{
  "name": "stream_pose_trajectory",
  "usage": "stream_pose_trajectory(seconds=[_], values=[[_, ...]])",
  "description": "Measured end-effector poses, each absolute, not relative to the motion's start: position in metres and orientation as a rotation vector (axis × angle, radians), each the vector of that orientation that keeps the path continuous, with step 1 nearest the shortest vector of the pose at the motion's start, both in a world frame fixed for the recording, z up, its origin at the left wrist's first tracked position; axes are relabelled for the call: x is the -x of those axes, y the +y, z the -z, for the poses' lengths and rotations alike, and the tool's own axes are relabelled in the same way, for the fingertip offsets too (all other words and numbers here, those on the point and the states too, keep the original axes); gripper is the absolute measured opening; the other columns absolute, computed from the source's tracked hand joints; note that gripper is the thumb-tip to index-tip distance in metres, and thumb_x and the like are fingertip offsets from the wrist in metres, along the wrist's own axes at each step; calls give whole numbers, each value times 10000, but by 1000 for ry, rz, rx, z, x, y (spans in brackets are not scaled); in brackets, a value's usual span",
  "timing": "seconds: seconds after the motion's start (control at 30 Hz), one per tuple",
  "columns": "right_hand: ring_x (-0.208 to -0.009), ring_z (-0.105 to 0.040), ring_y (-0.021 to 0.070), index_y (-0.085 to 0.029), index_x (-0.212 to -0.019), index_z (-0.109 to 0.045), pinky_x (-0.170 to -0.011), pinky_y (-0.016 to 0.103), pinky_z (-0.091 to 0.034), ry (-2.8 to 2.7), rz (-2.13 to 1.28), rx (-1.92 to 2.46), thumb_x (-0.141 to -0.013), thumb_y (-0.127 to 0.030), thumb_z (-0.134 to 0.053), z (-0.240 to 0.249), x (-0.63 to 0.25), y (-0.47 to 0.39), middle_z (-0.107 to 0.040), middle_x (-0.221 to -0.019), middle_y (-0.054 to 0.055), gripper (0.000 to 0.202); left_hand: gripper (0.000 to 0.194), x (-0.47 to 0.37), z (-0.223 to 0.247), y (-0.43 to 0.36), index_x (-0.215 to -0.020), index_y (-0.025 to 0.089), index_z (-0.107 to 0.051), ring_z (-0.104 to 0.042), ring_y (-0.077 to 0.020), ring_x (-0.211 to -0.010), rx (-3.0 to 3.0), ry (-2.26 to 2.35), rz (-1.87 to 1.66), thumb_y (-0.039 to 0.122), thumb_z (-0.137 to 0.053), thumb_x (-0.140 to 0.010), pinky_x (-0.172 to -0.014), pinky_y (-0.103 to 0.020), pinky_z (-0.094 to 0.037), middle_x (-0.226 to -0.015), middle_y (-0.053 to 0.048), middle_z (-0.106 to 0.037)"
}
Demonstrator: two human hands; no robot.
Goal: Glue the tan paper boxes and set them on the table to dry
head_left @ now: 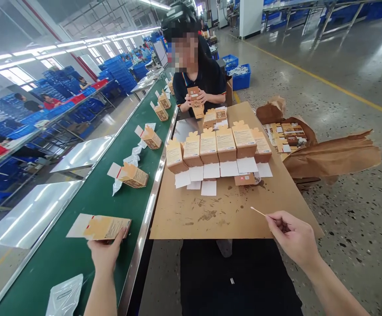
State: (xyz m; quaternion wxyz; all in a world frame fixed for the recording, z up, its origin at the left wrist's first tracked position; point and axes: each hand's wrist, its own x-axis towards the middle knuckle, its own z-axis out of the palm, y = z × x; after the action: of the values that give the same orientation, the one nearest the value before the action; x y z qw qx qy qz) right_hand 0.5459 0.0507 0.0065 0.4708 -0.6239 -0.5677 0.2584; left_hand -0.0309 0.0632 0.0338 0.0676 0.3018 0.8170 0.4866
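My left hand (107,251) grips a small cardboard box (107,227) that lies on its side over the green conveyor belt, its white flap open to the left. Between thumb and fingertips of my right hand (293,235) is a thin cotton swab (258,211), its white tip pointing up and left over the cardboard sheet (178,210). Dark smudges mark that sheet. Farther back on it stand several similar boxes (209,149) in a row, tops open and white flaps hanging toward me.
More open boxes (133,176) and clear plastic pouches (65,296) lie along the green belt (88,263). A co-worker (197,74) across the sheet holds a box in both hands. Torn brown paper (332,151) surrounds stacked boxes at the right. Blue crates (242,77) stand behind.
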Motion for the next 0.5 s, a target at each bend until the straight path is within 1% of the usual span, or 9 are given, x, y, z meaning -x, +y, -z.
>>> stream_pose_trajectory(seconds=[0.03, 0.1, 0.17, 0.2, 0.27, 0.33, 0.4, 0.47, 0.5], values=[[-507, -670, 185, -259, -753, -823, -536, 275, -585, -1387, -610, 1543, -1048, -608, -772, -7, -549, 51, -707, -607, 20, 459, 995, 27, -32, 60, -1119, 310, -543, -778, -523, -1395, -831, 2441, -1456, 533, -1151, -362, -1309, -845, -521, -1129, -80, -765], [-504, -672, 189, -260, -756, -827, -537, 283, -585, -1363, -524, 1586, -1047, -643, -750, -9, -558, 51, -714, -605, 28, 487, 1046, 14, -28, 50, -1161, 316, -525, -692, -554, -1534, -680, 2441, -1586, 476, -1142, -332, -1378, -827, -462, -1278, -119, -736], [-508, -659, 185, -258, -770, -830, -545, 286, -574, -1347, -414, 1636, -1043, -636, -733, -13, -571, 52, -720, -607, 33, 476, 1037, -2, -26, 39, -1188, 339, -485, -654, -560, -1569, -746, 2509, -1807, 442, -1118, -373, -1385, -832, -463, -1392, -130, -674], [-517, -653, 183, -257, -775, -825, -554, 286, -567, -1342, -359, 1664, -1042, -617, -724, -16, -578, 55, -723, -611, 35, 460, 994, -11, -28, 38, -1194, 351, -479, -668, -544, -1544, -860, 2501, -1910, 434, -1104, -426, -1371, -831, -487, -1419, -123, -652], [-551, -652, 179, -254, -781, -803, -587, 284, -556, -1355, -278, 1713, -1035, -551, -695, -24, -589, 67, -732, -632, 37, 405, 826, -32, -35, 53, -1201, 360, -513, -731, -485, -1417, -1129, 2339, -2055, 445, -1051, -580, -1316, -829, -550, -1395, -91, -650], [-589, -647, 174, -255, -797, -769, -623, 283, -535, -1435, -267, 1738, -1019, -460, -665, -31, -595, 87, -734, -662, 31, 319, 647, -58, -49, 92, -1191, 335, -580, -764, -417, -1243, -1225, 2120, -2129, 496, -967, -698, -1264, -824, -594, -1257, -59, -674], [-593, -606, 169, -265, -796, -700, -634, 285, -484, -1592, -316, 1740, -1001, -364, -641, -37, -595, 111, -694, -663, 9, 235, 588, -86, -66, 149, -1199, 278, -656, -760, -353, -1146, -1219, 1958, -2027, 569, -900, -750, -1258, -756, -614, -1132, -44, -674], [-588, -564, 170, -278, -768, -601, -635, 291, -424, -1739, -366, 1741, -982, -283, -628, -41, -589, 135, -644, -651, -8, 216, 559, -112, -78, 206, -1227, 246, -723, -761, -323, -1139, -1193, 1887, -1747, 614, -840, -824, -1205, -660, -657, -1162, -69, -699], [-597, -558, 175, -283, -757, -559, -642, 296, -403, -1795, -381, 1745, -973, -251, -621, -41, -585, 145, -634, -652, -7, 227, 547, -122, -82, 231, -1224, 234, -749, -765, -331, -1141, -1212, 1888, -1591, 644, -809, -866, -1173, -640, -670, -1166, -89, -711]])
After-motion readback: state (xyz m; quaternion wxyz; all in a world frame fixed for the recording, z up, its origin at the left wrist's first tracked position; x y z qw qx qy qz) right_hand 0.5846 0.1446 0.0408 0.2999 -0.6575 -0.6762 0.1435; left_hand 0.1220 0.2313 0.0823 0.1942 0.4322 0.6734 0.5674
